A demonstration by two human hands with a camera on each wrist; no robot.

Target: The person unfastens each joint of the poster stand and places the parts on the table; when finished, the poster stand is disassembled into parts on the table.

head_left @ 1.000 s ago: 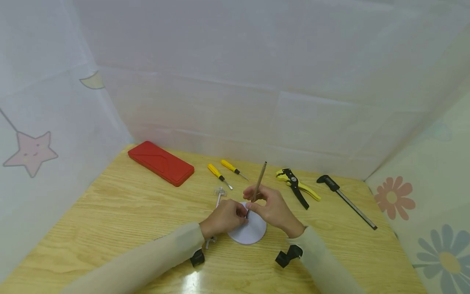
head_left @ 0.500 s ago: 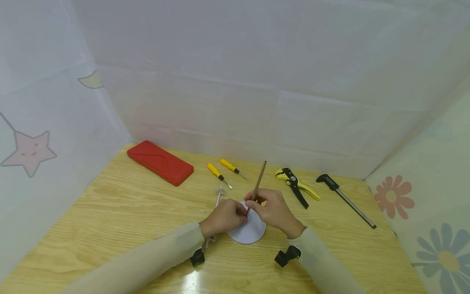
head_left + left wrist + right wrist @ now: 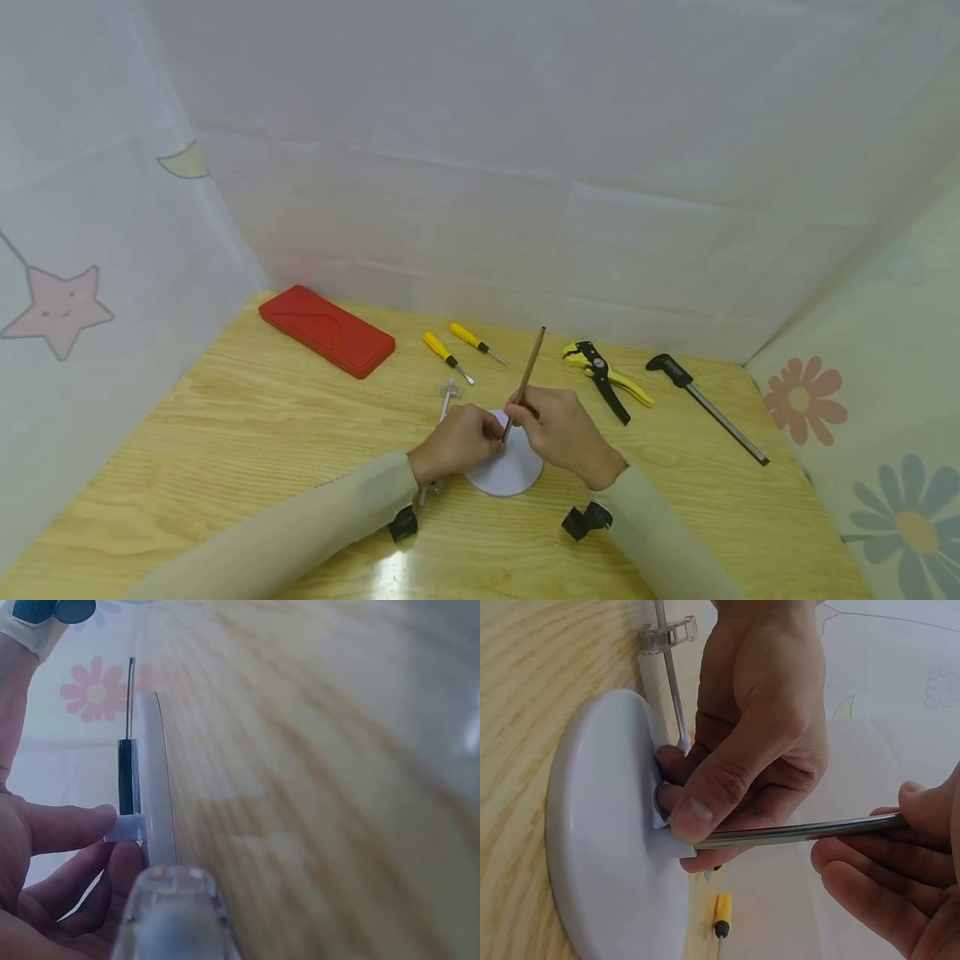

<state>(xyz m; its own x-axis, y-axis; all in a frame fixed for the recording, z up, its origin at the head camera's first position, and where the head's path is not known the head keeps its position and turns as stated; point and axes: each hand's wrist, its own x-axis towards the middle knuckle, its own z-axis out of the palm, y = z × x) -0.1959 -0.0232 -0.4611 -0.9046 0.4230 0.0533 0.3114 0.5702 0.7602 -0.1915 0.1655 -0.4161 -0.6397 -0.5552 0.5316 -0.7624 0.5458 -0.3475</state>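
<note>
In the head view a slim metal rod (image 3: 531, 367) stands slightly tilted over a round white base (image 3: 510, 479). My right hand (image 3: 566, 429) pinches the rod partway down between thumb and fingers. My left hand (image 3: 457, 442) is at the rod's lower end. Seen from the right wrist, the rod (image 3: 802, 831) meets a short white socket (image 3: 676, 844) on the base, which the left thumb and fingers pinch. Whether the rod's end sits inside the socket cannot be made out. The left wrist view shows the left thumb and fingers on the socket (image 3: 124, 829).
A thin white bar (image 3: 446, 406) with clear clips lies beside the left hand. Beyond are two yellow screwdrivers (image 3: 441, 347) and a red case (image 3: 327, 331). To the right lie a yellow-black wire stripper (image 3: 600, 371) and a caliper (image 3: 708, 408). Fabric walls bound the table.
My right fingers, more spread a second ago, have drawn in around the rod. The rod and the base stay nearly in place, and the left hand keeps its hold.
</note>
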